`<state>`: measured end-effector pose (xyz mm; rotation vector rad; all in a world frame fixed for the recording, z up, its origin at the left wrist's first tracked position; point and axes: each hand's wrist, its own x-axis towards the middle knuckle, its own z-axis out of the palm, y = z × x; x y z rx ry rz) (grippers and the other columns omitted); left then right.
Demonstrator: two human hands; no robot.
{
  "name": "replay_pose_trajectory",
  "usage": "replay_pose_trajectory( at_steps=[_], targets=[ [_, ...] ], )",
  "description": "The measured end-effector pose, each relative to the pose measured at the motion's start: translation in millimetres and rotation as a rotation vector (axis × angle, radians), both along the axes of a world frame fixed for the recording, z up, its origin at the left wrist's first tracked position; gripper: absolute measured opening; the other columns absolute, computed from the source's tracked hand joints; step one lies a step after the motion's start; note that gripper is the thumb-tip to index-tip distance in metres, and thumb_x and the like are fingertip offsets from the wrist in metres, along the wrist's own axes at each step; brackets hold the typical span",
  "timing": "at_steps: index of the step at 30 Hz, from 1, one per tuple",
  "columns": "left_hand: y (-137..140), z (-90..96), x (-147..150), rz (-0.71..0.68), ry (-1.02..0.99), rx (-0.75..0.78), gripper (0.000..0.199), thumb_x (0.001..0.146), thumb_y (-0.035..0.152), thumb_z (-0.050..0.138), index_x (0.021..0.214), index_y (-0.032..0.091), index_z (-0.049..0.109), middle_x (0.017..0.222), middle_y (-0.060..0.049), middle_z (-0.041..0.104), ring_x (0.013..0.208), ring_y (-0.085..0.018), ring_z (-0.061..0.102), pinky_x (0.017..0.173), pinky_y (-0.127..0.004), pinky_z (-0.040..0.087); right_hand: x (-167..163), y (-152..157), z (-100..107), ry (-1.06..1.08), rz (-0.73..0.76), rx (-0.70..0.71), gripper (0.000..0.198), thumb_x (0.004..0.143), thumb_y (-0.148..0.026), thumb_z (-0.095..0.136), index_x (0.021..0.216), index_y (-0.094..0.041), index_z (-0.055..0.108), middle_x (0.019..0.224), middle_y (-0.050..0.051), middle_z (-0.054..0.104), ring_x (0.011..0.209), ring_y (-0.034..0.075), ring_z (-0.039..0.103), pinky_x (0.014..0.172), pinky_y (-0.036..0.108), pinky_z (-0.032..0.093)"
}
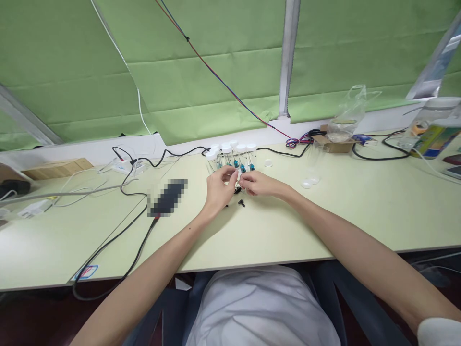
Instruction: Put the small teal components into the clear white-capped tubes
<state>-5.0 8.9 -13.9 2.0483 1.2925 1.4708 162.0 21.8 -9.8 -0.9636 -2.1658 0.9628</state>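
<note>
My left hand and my right hand meet over the table, thumbs and fingers pinched close together. Whatever lies between the fingertips is too small to make out. Just beyond them stands a cluster of clear tubes with white caps, with teal pieces low down in them. A small black part lies on the table just below my hands. Another black piece shows beneath the fingertips, partly hidden.
A loose white cap lies right of the cluster. Further right are clear tubes, a cardboard box with a plastic bag, and a large jar. A blurred-out dark device with a black cable lies to the left.
</note>
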Motion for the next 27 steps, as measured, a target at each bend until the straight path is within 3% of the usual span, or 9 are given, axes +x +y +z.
replay_pose_trajectory(
  at_steps=[5,13,27],
  targets=[
    [-0.8,4.9,-1.4,0.034,-0.162,0.075,0.020,0.089,0.037,0.062,0.093,0.019,0.068,0.090,-0.006,0.073,0.083,-0.018,0.072,0.080,-0.029,0.057,-3.3,2.2,2.3,0.374,-0.080,-0.227,0.025,0.090,-0.020,0.049,0.066,-0.021,0.043,0.053,-0.006,0.041,0.043,0.010,0.046,0.045,0.023,0.031],
    [-0.9,1.1,2.4,-0.052,-0.223,0.017,0.022,0.087,0.039,0.065,0.091,0.018,0.066,0.088,-0.005,0.071,0.073,-0.017,0.071,0.071,-0.028,0.060,-2.7,1.9,10.3,0.832,-0.107,-0.387,0.022,0.086,-0.027,0.054,0.067,-0.020,0.045,0.058,-0.006,0.036,0.042,0.009,0.046,0.043,0.023,0.031],
    [-5.0,-1.8,4.8,-0.087,-0.147,-0.010,0.022,0.084,0.038,0.069,0.090,0.017,0.070,0.091,-0.007,0.072,0.078,-0.018,0.072,0.071,-0.029,0.062,-4.6,3.8,6.5,0.907,-0.191,-0.386,0.023,0.089,-0.028,0.056,0.071,-0.019,0.047,0.060,-0.006,0.039,0.041,0.008,0.044,0.042,0.022,0.031]
  ],
)
